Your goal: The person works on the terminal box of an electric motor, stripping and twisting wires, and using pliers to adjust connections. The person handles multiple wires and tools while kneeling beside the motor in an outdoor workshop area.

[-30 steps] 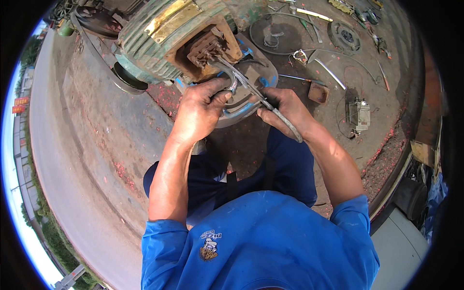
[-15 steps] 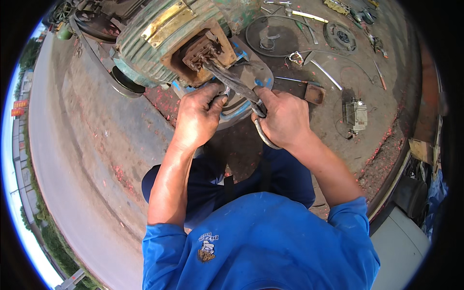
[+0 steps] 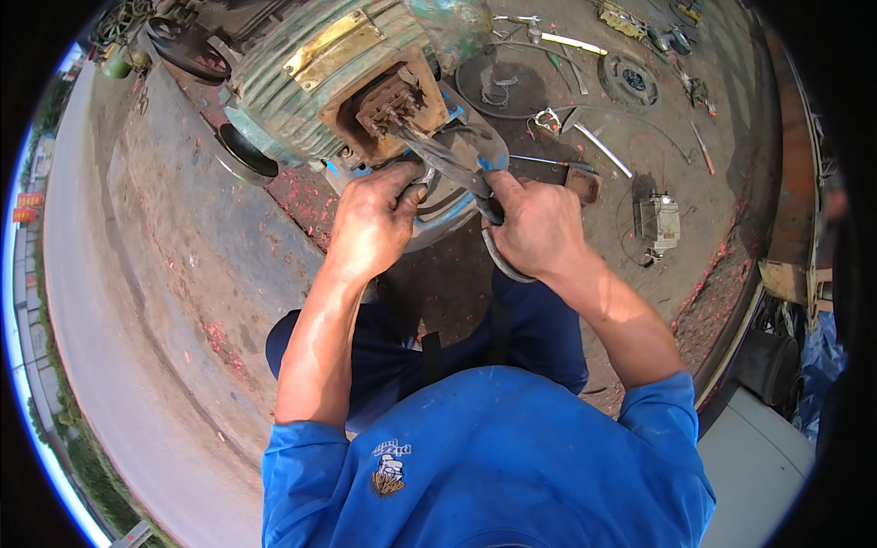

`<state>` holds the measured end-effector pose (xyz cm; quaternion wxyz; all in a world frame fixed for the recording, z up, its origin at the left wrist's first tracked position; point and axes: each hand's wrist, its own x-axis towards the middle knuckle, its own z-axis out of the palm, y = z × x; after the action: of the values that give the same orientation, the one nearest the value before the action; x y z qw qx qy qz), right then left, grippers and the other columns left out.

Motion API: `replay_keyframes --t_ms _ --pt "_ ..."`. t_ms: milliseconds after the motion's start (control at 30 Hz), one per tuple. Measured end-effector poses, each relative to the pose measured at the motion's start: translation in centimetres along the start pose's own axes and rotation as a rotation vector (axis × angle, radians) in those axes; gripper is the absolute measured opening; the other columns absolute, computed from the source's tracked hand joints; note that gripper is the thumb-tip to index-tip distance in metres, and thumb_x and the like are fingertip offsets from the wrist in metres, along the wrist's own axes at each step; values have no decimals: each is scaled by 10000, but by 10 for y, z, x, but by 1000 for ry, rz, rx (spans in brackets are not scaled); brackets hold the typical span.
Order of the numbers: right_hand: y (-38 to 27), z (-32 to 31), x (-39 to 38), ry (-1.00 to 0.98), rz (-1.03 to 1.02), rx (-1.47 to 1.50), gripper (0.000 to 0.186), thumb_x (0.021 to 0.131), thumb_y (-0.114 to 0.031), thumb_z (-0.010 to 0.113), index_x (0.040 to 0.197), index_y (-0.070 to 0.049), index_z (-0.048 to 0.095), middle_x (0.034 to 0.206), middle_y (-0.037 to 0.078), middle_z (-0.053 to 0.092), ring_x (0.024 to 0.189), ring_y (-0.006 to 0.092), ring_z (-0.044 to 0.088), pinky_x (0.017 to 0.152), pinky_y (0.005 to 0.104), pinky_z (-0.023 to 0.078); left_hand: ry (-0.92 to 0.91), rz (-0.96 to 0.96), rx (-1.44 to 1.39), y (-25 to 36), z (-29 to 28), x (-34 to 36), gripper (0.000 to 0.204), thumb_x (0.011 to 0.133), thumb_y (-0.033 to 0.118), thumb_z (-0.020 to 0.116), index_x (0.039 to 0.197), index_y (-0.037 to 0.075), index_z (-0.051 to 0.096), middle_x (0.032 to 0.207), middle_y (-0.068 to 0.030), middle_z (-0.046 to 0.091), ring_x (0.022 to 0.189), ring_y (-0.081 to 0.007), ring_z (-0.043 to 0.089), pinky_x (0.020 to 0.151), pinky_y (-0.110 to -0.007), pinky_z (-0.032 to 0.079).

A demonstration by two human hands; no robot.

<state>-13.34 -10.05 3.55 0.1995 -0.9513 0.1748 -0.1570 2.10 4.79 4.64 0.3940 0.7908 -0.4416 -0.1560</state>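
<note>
A green ribbed electric motor (image 3: 274,91) with a brass plate (image 3: 327,49) lies in front of me, its rusty terminal box (image 3: 429,87) uncovered. Dark cables (image 3: 443,157) run out of the box toward my right hand (image 3: 539,224), which is closed around them; a grey length loops down below that fist. My left hand (image 3: 373,219) is closed just under the box, thumb against fingers. A small shiny bit shows at its fingertips, too little to name. Beneath the cables is a blue-edged metal part (image 3: 480,137), partly covered by them.
On the ground to the right lie a hammer (image 3: 598,148), a small rusty box-shaped cover (image 3: 583,185), a grey metal device (image 3: 660,222), a round disc-like part (image 3: 630,80) and a red-handled tool (image 3: 703,151). A black cable (image 3: 512,114) curls at the back.
The view has shifted slightly. Both hands keep their grips in nearly the same place; the cables by my right hand have turned a little.
</note>
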Motion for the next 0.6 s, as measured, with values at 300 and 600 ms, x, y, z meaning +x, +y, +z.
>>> replay_keyframes --t_ms 300,600 --pt "18 15 -14 123 -15 143 341 682 -74 725 1015 -59 657 699 130 659 615 331 650 542 413 515 -16 -83 -97 -1 -7 -6 233 844 37 668 1069 -21 656 925 -216 670 863 -397 646 745 -421 511" --pt "-7 13 -19 185 278 867 452 843 -97 729 1240 7 541 901 59 677 788 118 624 736 272 510 -128 -363 -593 -2 -4 -2 284 941 191 656 1135 -14 677 827 -32 660 691 -101 551 583 -261 455"
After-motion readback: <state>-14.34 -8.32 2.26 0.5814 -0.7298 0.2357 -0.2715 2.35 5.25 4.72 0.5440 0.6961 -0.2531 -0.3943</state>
